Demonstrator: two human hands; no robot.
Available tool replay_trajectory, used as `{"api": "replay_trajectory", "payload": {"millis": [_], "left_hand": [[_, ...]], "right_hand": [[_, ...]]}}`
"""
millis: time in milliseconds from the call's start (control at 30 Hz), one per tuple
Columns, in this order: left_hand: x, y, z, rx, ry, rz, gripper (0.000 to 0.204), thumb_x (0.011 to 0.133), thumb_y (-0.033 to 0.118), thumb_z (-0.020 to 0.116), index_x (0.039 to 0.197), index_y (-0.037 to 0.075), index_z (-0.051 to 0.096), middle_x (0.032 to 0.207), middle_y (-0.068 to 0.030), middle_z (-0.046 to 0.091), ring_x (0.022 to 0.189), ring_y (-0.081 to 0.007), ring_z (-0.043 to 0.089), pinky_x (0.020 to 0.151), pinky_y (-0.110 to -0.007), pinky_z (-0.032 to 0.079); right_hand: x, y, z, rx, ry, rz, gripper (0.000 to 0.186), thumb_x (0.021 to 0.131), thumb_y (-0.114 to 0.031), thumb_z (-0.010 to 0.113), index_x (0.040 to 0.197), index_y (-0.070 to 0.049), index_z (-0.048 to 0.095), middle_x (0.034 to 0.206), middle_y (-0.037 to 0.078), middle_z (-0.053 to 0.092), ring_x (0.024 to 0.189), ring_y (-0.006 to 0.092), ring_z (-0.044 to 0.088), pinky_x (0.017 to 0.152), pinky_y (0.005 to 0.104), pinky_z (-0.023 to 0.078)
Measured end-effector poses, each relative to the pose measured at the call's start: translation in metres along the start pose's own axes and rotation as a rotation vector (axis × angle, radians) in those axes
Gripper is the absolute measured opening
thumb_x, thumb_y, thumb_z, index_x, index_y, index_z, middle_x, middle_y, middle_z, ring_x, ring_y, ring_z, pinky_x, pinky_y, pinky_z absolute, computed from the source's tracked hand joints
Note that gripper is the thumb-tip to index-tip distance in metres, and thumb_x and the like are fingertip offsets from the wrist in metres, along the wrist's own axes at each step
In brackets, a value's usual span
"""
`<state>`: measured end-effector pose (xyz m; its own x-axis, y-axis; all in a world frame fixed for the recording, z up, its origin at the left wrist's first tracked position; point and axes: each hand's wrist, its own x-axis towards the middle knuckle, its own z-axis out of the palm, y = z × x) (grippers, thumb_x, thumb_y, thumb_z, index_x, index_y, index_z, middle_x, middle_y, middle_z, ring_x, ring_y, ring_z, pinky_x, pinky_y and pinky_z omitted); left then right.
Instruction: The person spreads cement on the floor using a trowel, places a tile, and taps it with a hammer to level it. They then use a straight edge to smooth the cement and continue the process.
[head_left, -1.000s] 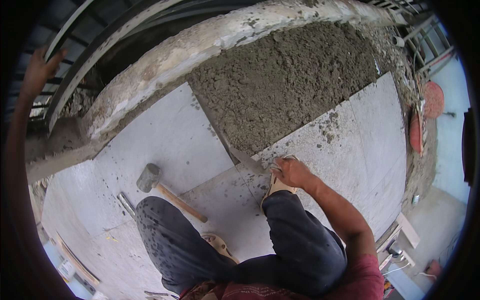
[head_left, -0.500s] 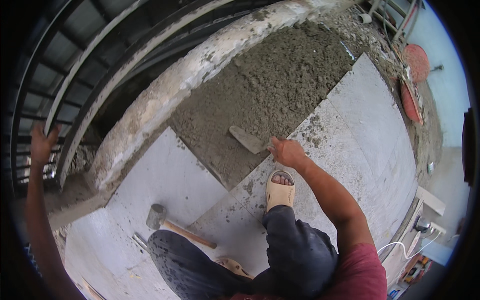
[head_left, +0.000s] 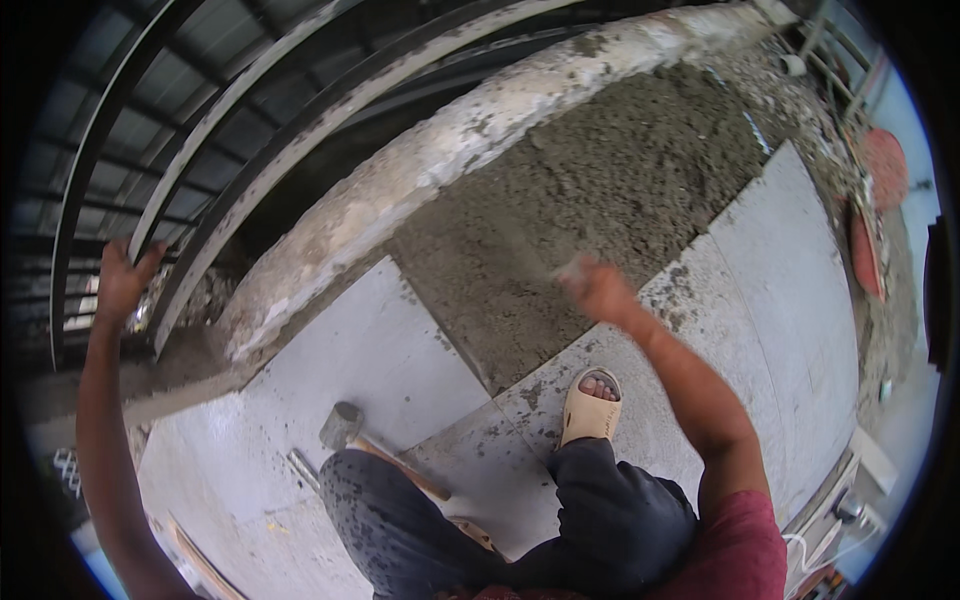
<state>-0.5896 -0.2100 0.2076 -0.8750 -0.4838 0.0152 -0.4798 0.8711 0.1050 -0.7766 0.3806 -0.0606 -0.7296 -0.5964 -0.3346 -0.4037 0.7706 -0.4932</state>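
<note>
My left hand [head_left: 124,284] is wrapped round a flat bar of the metal railing [head_left: 190,160] at the far left. Over the wet grey mortar bed [head_left: 600,150], my right hand [head_left: 603,290] grips a trowel [head_left: 532,252]. Motion smears the trowel's blade, so I cannot tell whether it touches the mortar. Large pale tiles [head_left: 370,330] border the mortar at the left and near side. Mortar spatters lie on several of them.
A rough whitish kerb [head_left: 350,215] runs between mortar and railing. A mallet [head_left: 345,428] with a wooden handle lies on the tiles beside my knee. My sandalled foot [head_left: 592,405] stands close to the mortar's edge. Red rounded objects [head_left: 884,170] are at the far right.
My right hand has carried the trowel forward over the mortar, and the blade is now blurred. My left hand stays on the railing. The whole view has shifted slightly.
</note>
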Motion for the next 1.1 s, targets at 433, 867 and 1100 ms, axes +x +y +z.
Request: {"api": "replay_trajectory", "payload": {"millis": [433, 867, 1100], "left_hand": [[0.000, -0.006, -0.003, -0.117, -0.061, -0.052, 0.030, 0.084, 0.027, 0.068, 0.080, -0.003, 0.067, 0.056, -0.0029, 0.053, 0.052, -0.0099, 0.045, 0.051, -0.031, 0.038], [0.001, -0.002, -0.005, -0.050, -0.056, -0.116, 0.041, 0.081, 0.035, 0.071, 0.088, -0.005, 0.069, 0.062, -0.0124, 0.060, 0.056, -0.0185, 0.054, 0.059, -0.035, 0.045], [-0.009, 0.006, -0.009, -0.075, -0.048, -0.112, 0.035, 0.082, 0.030, 0.070, 0.087, -0.005, 0.069, 0.061, -0.0066, 0.057, 0.057, -0.0130, 0.051, 0.058, -0.032, 0.043]], "right_hand": [[0.034, 0.093, -0.020, -0.176, 0.176, 0.328, 0.045, 0.096, -0.037, 0.050, 0.121, 0.000, 0.055, 0.094, 0.026, 0.068, 0.087, 0.0415, 0.067, 0.077, 0.0487, 0.053], [0.040, -0.113, 0.060, 0.124, -0.388, -0.008, 0.042, 0.098, -0.037, 0.046, 0.119, 0.000, 0.052, 0.107, 0.028, 0.064, 0.104, 0.0429, 0.061, 0.091, 0.0496, 0.049], [0.065, 0.023, -0.008, -0.047, 0.112, 0.130, 0.041, 0.096, -0.032, 0.051, 0.117, 0.003, 0.055, 0.097, 0.029, 0.065, 0.097, 0.0441, 0.063, 0.084, 0.0505, 0.050]]}}
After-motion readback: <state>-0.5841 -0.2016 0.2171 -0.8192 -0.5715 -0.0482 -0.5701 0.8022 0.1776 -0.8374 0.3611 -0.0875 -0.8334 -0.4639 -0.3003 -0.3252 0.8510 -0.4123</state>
